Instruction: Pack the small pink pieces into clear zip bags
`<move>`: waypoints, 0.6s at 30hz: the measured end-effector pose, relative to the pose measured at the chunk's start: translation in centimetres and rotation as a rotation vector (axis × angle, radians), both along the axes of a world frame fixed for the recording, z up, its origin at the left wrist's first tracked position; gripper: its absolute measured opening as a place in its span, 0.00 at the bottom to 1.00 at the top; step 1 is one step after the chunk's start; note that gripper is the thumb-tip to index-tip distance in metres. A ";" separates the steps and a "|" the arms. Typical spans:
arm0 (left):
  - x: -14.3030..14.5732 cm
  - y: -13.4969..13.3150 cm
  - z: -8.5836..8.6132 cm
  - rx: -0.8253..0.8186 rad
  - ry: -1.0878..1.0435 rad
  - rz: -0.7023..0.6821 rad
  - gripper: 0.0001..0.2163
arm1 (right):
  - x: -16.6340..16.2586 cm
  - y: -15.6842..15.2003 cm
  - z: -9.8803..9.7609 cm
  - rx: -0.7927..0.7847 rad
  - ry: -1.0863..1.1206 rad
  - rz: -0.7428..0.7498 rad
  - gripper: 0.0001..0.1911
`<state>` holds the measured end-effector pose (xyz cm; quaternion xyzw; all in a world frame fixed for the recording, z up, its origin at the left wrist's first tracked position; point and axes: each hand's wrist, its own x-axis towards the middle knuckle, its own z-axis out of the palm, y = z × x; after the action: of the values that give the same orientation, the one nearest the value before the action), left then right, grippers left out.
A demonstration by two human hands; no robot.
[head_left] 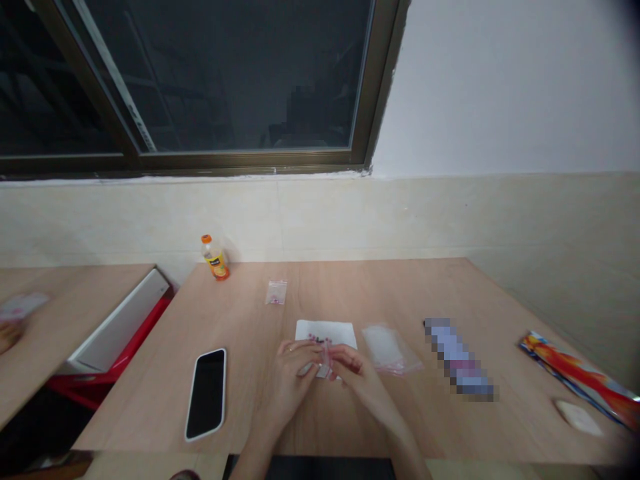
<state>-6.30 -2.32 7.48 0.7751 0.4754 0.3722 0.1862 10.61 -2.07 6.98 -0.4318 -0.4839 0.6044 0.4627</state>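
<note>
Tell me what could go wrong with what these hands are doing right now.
The small clear plastic packet pinched between the left hand and right hand is tiny and could slip from the fingers. The small pink pieces on the white paper sheet sit right by the fingers, so a nudge might scatter them across the wooden table, where they could be hard to gather.

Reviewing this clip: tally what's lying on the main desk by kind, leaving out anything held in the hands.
Plastic bags: 2 (small plastic bag, larger clear plastic bag)
Bottles: 1 (orange-capped juice bottle)
Phones: 1 (smartphone)
White sheets: 1 (white sheet)
Printed packets: 1 (colourful printed packet)
Blurred-out packages: 1 (blurred-out package)
Pale flat objects: 1 (pale flat object)
Total: 8
</note>
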 end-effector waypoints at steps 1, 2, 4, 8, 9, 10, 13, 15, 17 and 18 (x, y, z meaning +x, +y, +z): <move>-0.1 0.0 -0.1 -0.011 0.015 -0.011 0.07 | 0.0 0.0 -0.2 -0.020 0.001 0.018 0.15; -0.2 -0.1 -0.2 -0.025 0.028 -0.017 0.08 | 0.1 0.1 -0.6 -0.033 -0.001 0.027 0.17; -0.2 -0.2 -0.5 -0.062 0.039 -0.016 0.11 | 0.2 0.3 -1.3 -0.024 -0.020 0.023 0.18; -0.1 -0.3 -1.1 -0.123 0.011 -0.014 0.33 | 0.2 0.5 -3.1 0.048 -0.185 -0.033 0.18; -0.1 -0.3 -1.3 -0.126 0.011 -0.019 0.36 | 0.1 0.6 -3.4 0.064 -0.241 -0.046 0.19; -0.1 -0.3 -1.4 -0.126 0.018 -0.025 0.36 | -0.1 0.6 -3.6 0.077 -0.287 -0.055 0.19; 0.0 0.0 -1.8 -0.114 0.062 -0.028 0.31 | -0.6 0.8 -3.8 0.096 -0.345 -0.063 0.23; 0.0 0.2 -2.0 -0.105 0.091 -0.017 0.29 | -0.8 0.9 -3.7 0.095 -0.356 -0.058 0.25; 0.0 0.3 -2.1 -0.096 0.109 -0.008 0.28 | -0.9 0.9 -3.6 0.089 -0.366 -0.047 0.26; 0.1 0.4 -2.1 -0.093 0.113 -0.006 0.28 | -0.9 0.9 -3.5 0.087 -0.370 -0.043 0.26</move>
<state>-6.22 -1.94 5.36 0.7868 0.4997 0.3047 0.1958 9.67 -1.12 3.52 -0.5253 -0.5770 0.4834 0.3969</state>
